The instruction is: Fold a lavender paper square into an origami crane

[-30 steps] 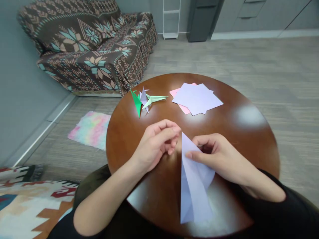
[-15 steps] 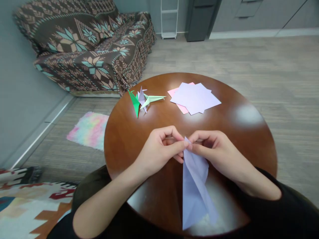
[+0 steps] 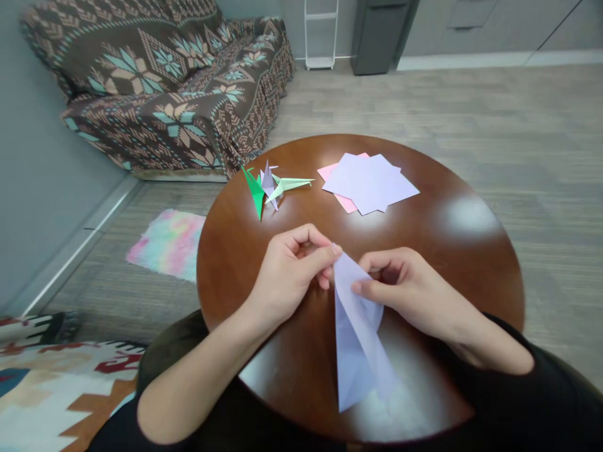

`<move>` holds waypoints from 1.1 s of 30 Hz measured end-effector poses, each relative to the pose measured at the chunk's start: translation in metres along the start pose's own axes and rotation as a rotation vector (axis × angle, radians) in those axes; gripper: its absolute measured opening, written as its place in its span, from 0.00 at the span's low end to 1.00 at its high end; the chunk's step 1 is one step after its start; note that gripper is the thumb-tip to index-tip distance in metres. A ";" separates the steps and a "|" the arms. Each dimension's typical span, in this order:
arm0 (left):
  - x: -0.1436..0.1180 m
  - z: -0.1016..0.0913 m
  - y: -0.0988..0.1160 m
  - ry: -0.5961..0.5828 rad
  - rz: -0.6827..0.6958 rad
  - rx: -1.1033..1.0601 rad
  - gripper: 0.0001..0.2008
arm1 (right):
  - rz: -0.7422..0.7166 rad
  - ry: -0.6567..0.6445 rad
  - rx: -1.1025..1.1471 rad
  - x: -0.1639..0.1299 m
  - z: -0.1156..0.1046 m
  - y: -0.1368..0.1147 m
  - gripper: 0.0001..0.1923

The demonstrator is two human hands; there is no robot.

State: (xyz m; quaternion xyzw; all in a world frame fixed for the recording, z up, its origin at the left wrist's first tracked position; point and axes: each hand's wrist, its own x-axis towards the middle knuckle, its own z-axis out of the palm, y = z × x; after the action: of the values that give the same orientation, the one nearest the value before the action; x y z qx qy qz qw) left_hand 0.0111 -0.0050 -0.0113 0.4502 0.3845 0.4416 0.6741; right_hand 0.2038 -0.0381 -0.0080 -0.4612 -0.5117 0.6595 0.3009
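A partly folded lavender sheet of origami paper (image 3: 355, 351) hangs between my hands over the near part of the round table. My left hand (image 3: 294, 263) pinches its top corner between thumb and fingers. Lower on the right edge, my right hand (image 3: 405, 282) grips the paper, thumb in front and fingers partly hidden behind it. A long flap slants down to the right, its lower end slightly blurred.
The brown round table (image 3: 438, 251) bears a green paper crane (image 3: 255, 193), a lavender crane (image 3: 267, 183) and a pale green crane (image 3: 288, 184) at the back left. Lavender sheets (image 3: 372, 183) over a pink sheet (image 3: 346, 204) lie at the back. A patterned sofa (image 3: 188, 94) stands beyond.
My left hand has moved left and up with the paper's top corner. My right hand has left that corner and now grips the right edge lower down.
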 end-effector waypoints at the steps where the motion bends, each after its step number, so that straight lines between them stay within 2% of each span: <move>1: 0.001 -0.001 0.000 0.014 0.011 -0.001 0.11 | 0.012 -0.007 -0.010 0.000 0.000 0.000 0.06; 6: 0.003 -0.002 0.002 0.063 0.038 -0.012 0.11 | 0.047 -0.025 -0.032 0.001 -0.002 -0.001 0.05; 16: 0.005 -0.003 0.002 0.064 0.008 -0.021 0.11 | 0.047 -0.058 -0.033 0.001 -0.002 -0.001 0.04; 23: 0.005 -0.004 0.004 0.095 0.027 -0.014 0.10 | -0.002 -0.008 -0.073 0.001 -0.002 -0.002 0.05; 25: 0.005 -0.004 0.005 0.082 0.037 -0.004 0.11 | -0.044 0.071 -0.095 0.001 -0.003 -0.001 0.06; 28: 0.004 -0.005 0.005 0.042 0.035 0.047 0.13 | -0.143 0.271 -0.173 0.001 -0.004 -0.002 0.09; 33: 0.000 -0.004 0.006 -0.119 -0.040 0.086 0.16 | -0.480 0.703 -0.526 -0.009 0.003 -0.013 0.04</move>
State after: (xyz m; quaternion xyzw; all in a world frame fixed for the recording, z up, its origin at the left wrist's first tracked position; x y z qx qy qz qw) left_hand 0.0058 -0.0026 -0.0069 0.4964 0.3712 0.3836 0.6846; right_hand 0.2038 -0.0430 0.0073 -0.5852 -0.6199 0.2250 0.4718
